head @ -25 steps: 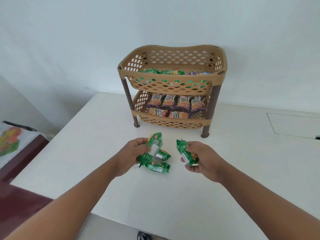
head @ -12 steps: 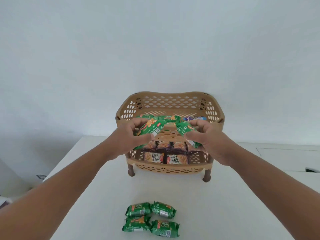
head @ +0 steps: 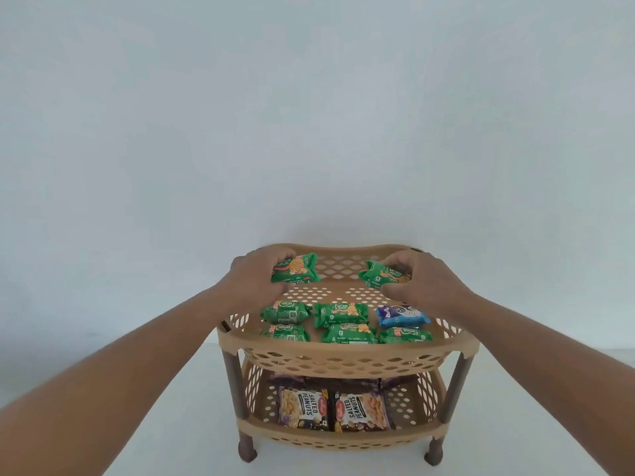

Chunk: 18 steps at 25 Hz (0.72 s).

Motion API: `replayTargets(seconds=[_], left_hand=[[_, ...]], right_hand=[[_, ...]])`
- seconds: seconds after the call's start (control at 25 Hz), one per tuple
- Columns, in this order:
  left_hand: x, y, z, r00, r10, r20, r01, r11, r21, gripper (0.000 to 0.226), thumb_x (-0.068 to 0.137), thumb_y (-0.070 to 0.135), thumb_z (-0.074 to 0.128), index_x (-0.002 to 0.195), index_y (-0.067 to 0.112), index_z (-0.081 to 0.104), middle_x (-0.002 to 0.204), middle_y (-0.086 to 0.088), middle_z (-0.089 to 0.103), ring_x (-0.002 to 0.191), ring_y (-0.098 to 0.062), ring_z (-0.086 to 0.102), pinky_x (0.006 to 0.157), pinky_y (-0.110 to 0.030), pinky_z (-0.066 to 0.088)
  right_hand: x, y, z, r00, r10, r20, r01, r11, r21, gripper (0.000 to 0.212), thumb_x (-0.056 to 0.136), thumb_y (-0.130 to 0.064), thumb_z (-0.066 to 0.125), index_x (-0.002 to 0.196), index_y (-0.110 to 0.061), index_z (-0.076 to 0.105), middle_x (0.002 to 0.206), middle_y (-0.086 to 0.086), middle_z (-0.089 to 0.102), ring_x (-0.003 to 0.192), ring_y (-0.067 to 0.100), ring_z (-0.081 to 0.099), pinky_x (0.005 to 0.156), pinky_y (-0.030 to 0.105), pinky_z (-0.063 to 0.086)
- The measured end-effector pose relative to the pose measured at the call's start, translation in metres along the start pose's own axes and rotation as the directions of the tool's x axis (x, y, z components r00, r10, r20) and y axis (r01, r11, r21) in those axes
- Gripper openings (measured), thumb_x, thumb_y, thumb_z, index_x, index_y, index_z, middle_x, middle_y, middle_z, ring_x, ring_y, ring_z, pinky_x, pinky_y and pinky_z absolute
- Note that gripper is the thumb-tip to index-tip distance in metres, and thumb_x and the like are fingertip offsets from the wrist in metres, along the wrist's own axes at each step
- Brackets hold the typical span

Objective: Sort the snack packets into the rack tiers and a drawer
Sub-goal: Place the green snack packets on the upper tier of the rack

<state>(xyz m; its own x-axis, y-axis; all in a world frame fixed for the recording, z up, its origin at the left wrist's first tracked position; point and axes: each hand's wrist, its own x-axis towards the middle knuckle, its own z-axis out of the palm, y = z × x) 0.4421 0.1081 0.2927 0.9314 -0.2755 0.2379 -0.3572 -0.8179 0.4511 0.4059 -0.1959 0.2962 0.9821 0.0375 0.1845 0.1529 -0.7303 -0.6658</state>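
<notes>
A tan two-tier plastic rack (head: 347,353) stands on the white table. My left hand (head: 256,274) grips a green biscuit packet (head: 295,269) at the back left of the top tier. My right hand (head: 415,280) grips another green biscuit packet (head: 383,274) at the back right of the same tier. Several green packets (head: 340,314) and one blue packet (head: 402,316) lie in rows at the front of the top tier. Salted peanut packets (head: 302,408) fill the lower tier.
The white table (head: 192,407) runs under the rack and a plain white wall (head: 309,115) stands close behind it. Brown legs (head: 235,386) hold up the top tier at the corners.
Both hands have lifted a green packet each from the table and carried them forward over the rim into the back of the top tier. The view rose, and the packets on the table dropped out of sight.
</notes>
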Motion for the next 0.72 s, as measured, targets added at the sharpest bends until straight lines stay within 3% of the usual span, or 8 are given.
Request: replayTargets(seconds=[0.08, 0.24, 0.44, 0.72], left_hand=[[0.023, -0.012, 0.011, 1.0, -0.014, 0.023, 0.013, 0.998, 0.056, 0.054, 0.086, 0.025, 0.076, 0.134, 0.037, 0.055, 0.12, 0.013, 0.065, 0.102, -0.013, 0.061, 0.102, -0.044, 0.045], [0.059, -0.035, 0.03, 0.995, 0.008, 0.103, -0.034, 0.968, 0.249, 0.058, 0.085, 0.028, 0.074, 0.138, 0.038, 0.052, 0.133, 0.01, 0.061, 0.117, -0.014, 0.055, 0.097, -0.034, 0.042], [0.086, -0.058, 0.059, 0.972, -0.078, 0.222, 0.003, 0.947, 0.32, 0.067, 0.089, 0.027, 0.068, 0.149, 0.033, 0.039, 0.157, 0.003, 0.041, 0.141, -0.025, 0.04, 0.113, -0.045, 0.034], [0.095, -0.068, 0.069, 0.959, -0.12, 0.257, 0.03, 0.943, 0.331, 0.063, 0.088, 0.017, 0.065, 0.144, 0.034, 0.043, 0.153, 0.003, 0.046, 0.139, -0.024, 0.042, 0.109, -0.046, 0.031]], right_hand=[[0.025, -0.001, 0.011, 0.998, -0.031, 0.049, 0.036, 0.992, -0.121, 0.044, 0.077, -0.028, 0.08, 0.118, -0.034, 0.067, 0.107, -0.02, 0.069, 0.095, 0.007, 0.069, 0.077, 0.026, 0.054], [0.074, -0.002, 0.039, 0.979, -0.079, 0.19, 0.139, 0.934, -0.329, 0.053, 0.082, -0.025, 0.077, 0.133, -0.026, 0.062, 0.132, -0.004, 0.066, 0.111, 0.018, 0.064, 0.093, 0.035, 0.053], [0.121, 0.007, 0.079, 0.949, -0.055, 0.31, 0.193, 0.881, -0.433, 0.057, 0.086, -0.024, 0.075, 0.141, -0.024, 0.057, 0.143, 0.002, 0.059, 0.127, 0.024, 0.056, 0.102, 0.035, 0.045], [0.132, 0.029, 0.106, 0.945, -0.041, 0.323, 0.197, 0.862, -0.467, 0.054, 0.088, -0.028, 0.074, 0.14, -0.028, 0.057, 0.141, 0.0, 0.06, 0.123, 0.024, 0.058, 0.1, 0.04, 0.051]])
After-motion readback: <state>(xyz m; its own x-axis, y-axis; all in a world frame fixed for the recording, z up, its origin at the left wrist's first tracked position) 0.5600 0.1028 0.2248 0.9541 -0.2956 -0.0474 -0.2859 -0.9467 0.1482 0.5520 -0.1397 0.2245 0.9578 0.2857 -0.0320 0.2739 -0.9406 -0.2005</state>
